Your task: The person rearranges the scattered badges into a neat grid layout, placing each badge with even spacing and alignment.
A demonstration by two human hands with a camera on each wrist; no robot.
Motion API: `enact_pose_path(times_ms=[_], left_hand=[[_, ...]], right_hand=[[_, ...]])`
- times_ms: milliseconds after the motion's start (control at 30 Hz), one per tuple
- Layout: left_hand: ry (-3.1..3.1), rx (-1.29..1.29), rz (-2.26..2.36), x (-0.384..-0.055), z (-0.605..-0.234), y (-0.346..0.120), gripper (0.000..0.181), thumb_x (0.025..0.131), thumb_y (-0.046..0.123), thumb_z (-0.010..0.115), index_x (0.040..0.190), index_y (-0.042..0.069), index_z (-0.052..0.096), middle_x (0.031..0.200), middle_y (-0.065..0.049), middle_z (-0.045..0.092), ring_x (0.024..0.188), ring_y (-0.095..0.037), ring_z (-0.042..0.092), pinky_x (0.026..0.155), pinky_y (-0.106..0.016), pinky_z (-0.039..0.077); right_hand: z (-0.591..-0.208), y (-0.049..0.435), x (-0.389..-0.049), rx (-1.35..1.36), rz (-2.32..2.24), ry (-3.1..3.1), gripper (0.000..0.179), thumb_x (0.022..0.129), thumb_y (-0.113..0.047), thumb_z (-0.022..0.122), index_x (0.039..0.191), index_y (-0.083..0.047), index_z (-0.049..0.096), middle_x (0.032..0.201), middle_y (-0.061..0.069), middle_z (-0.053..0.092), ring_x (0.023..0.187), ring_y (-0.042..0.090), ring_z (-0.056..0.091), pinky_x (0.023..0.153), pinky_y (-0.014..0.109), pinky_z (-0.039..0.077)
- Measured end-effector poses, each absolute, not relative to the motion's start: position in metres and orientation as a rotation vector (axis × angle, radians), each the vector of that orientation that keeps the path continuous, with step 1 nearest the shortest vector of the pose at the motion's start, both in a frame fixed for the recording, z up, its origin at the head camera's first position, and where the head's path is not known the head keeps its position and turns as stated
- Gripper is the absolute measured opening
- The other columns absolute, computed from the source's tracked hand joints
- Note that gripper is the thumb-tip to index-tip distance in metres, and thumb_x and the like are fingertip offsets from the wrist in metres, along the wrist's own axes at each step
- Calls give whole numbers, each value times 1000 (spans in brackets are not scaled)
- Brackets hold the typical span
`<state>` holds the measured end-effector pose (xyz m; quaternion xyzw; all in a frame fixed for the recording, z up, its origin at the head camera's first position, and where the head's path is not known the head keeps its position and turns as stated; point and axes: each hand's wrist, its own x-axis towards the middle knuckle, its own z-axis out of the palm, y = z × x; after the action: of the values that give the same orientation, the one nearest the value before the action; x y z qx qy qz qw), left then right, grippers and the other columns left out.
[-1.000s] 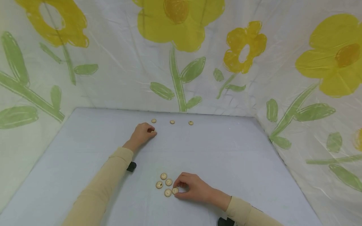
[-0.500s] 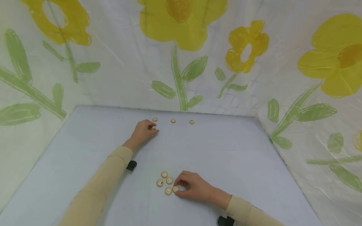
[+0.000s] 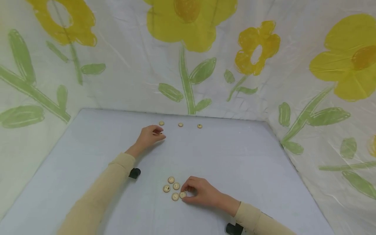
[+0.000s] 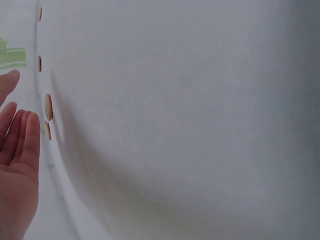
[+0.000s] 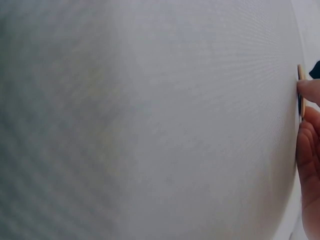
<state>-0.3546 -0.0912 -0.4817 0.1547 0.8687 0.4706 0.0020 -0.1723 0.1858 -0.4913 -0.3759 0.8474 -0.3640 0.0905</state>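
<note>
At the far side of the table my left hand (image 3: pixel 148 136) is spread, thumb and fingers apart, around a small round wooden disc (image 4: pixel 48 107). That disc lies on the table, and the left wrist view shows a gap between it and the fingers. Nearer me, my right hand (image 3: pixel 204 193) pinches a pale wooden disc (image 3: pixel 182 195) between thumb and fingers, low at the table. Small dark marks show on its face, too fine to read. It sits right beside a similar disc (image 3: pixel 175 196) at the edge of a loose cluster.
More discs complete the cluster, one with a dark spot (image 3: pixel 166 188). Along the back edge stand three spaced discs: left (image 3: pixel 161 123), middle (image 3: pixel 180 124) and right (image 3: pixel 199 126). Flower-painted white sheeting (image 3: pixel 132 81) rises behind the pale table (image 3: pixel 235 163).
My left thumb and fingers have parted and let go of the disc, which stays on the table. The right hand keeps its pinch. The head view has shifted slightly.
</note>
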Motion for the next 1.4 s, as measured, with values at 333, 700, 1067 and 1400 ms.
enact_pose_path(times_ms=[333, 700, 1067, 1400], left_hand=[[2628, 436, 1529, -340, -478, -96, 36, 85, 24, 77, 113, 3, 66, 109, -12, 67, 103, -26, 62, 88, -40, 50], [2546, 474, 1612, -319, -477, -97, 38, 84, 20, 78, 115, 1, 66, 110, -14, 67, 100, -25, 64, 88, -38, 51], [2466, 501, 1653, -294, -480, -97, 40, 83, 20, 79, 114, -1, 65, 107, -15, 68, 97, -22, 65, 84, -31, 51], [2417, 434, 1643, -272, -474, -94, 39, 82, 24, 80, 112, 2, 67, 102, -8, 68, 93, -19, 64, 77, -26, 50]], right_hand=[[-493, 187, -175, -1124, -1078, 2535, 21, 85, -21, 77, 103, -19, 67, 97, -11, 59, 87, 2, 54, 77, 18, 48], [-492, 189, -177, -1130, -1073, 2545, 19, 87, -22, 75, 103, -19, 66, 97, -11, 59, 87, 2, 54, 76, 19, 48], [-491, 187, -176, -1093, -1057, 2538, 19, 86, -22, 76, 103, -20, 66, 96, -11, 59, 86, 3, 54, 76, 19, 48], [-491, 185, -176, -1105, -1071, 2515, 19, 87, -23, 75, 103, -19, 66, 96, -10, 60, 86, 3, 54, 76, 19, 48]])
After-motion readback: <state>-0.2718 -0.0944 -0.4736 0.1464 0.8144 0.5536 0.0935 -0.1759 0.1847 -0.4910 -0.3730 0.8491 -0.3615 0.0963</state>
